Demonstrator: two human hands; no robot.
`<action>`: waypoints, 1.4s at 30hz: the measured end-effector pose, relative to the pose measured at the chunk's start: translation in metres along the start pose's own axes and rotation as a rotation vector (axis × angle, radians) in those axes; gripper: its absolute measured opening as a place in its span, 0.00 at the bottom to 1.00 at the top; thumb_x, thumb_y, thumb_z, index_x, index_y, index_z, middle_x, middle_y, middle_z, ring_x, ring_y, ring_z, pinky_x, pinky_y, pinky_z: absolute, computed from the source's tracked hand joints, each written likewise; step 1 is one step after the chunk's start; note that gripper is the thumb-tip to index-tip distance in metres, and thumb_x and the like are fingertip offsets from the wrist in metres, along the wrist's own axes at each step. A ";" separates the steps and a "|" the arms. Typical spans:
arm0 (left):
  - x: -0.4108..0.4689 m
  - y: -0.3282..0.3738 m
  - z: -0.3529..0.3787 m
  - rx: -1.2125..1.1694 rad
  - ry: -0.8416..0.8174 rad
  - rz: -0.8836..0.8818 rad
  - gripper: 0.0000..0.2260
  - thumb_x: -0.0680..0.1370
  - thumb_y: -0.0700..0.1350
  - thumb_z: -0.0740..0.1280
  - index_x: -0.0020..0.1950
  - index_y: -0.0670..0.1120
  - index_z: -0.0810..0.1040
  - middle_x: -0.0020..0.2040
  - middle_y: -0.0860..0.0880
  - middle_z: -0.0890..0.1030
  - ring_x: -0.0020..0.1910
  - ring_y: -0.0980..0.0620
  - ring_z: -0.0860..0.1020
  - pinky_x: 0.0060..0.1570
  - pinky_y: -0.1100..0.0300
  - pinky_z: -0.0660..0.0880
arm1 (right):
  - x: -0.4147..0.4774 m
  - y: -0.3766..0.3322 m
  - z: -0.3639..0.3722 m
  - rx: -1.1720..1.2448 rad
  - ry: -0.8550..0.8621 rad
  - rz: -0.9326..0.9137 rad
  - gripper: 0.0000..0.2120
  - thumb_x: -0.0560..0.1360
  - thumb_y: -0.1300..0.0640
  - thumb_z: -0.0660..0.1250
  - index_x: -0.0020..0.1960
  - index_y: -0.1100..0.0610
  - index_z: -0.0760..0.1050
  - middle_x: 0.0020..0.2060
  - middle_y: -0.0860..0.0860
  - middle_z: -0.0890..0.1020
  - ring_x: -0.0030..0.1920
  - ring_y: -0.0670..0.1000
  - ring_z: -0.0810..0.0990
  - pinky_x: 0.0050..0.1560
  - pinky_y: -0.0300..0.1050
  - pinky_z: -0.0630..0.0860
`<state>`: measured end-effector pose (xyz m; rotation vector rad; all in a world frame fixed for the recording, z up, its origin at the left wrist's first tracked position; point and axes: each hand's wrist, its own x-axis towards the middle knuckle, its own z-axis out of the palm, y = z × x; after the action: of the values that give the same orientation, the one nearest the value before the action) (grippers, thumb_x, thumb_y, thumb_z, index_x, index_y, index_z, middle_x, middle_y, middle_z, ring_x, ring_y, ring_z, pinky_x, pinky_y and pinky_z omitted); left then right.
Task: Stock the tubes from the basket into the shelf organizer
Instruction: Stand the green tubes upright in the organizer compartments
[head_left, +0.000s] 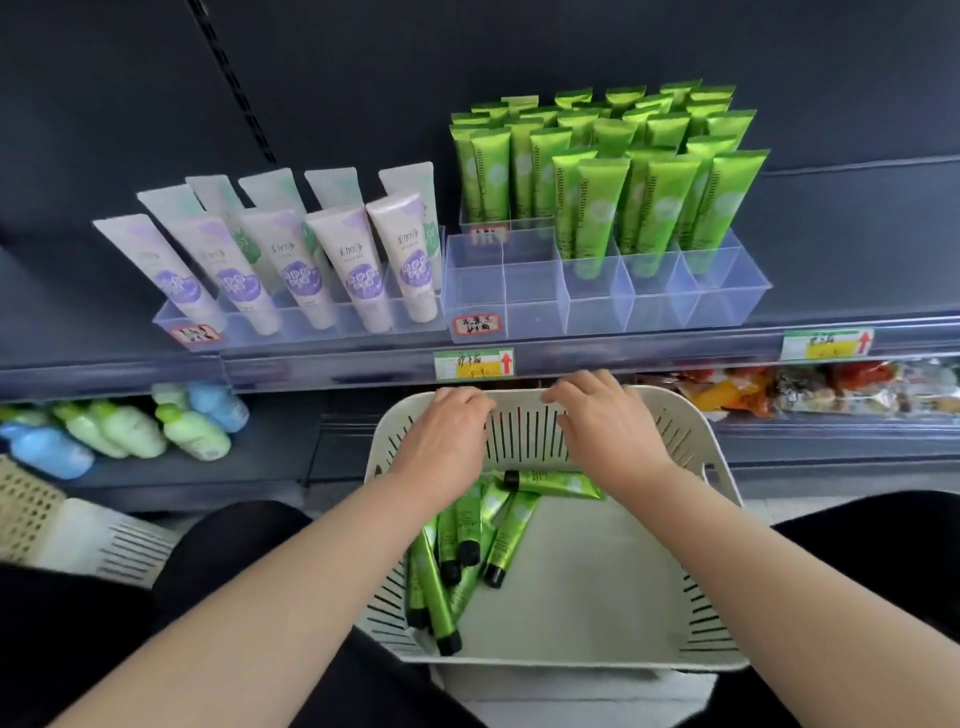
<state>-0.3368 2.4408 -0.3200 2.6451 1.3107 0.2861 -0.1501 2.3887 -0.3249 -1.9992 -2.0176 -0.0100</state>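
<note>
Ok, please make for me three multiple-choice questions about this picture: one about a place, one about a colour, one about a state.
1. Where do the loose green tubes lie?
A. on the shelf edge
B. in the basket, mostly in its left half
C. on the floor

2. What colour are their caps?
A. white
B. black
C. red

3. What do the left hand and the right hand hold?
A. a tube each
B. one tube together
C. no tube

Answers:
1 B: the tubes lie in a heap on the basket floor, left of its middle.
2 B: each cap that shows is black.
3 C: both hands are at the basket's far rim, and the tubes lie below the wrists, not in the fingers.
</note>
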 end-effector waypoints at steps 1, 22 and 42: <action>-0.006 -0.004 0.010 -0.013 -0.028 -0.046 0.18 0.78 0.35 0.63 0.67 0.45 0.73 0.64 0.49 0.74 0.64 0.49 0.69 0.64 0.57 0.66 | -0.006 0.000 0.010 0.000 -0.052 -0.002 0.18 0.74 0.61 0.63 0.62 0.48 0.74 0.59 0.48 0.76 0.60 0.54 0.71 0.54 0.50 0.69; -0.026 -0.012 0.104 -0.109 -0.253 -0.167 0.15 0.78 0.38 0.65 0.65 0.46 0.74 0.63 0.48 0.75 0.65 0.49 0.71 0.67 0.56 0.66 | -0.012 0.009 0.142 0.063 -0.750 0.174 0.33 0.76 0.64 0.60 0.77 0.54 0.49 0.73 0.52 0.58 0.68 0.56 0.66 0.63 0.54 0.71; -0.031 0.000 0.107 -0.158 -0.297 -0.108 0.19 0.79 0.36 0.63 0.69 0.45 0.71 0.68 0.49 0.72 0.67 0.50 0.68 0.67 0.57 0.66 | -0.054 0.037 0.121 -0.071 -0.748 0.256 0.21 0.74 0.62 0.61 0.65 0.51 0.69 0.60 0.53 0.75 0.59 0.55 0.72 0.55 0.48 0.71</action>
<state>-0.3287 2.4081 -0.4262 2.3661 1.2694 -0.0192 -0.1392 2.3628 -0.4596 -2.5454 -2.1300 0.8464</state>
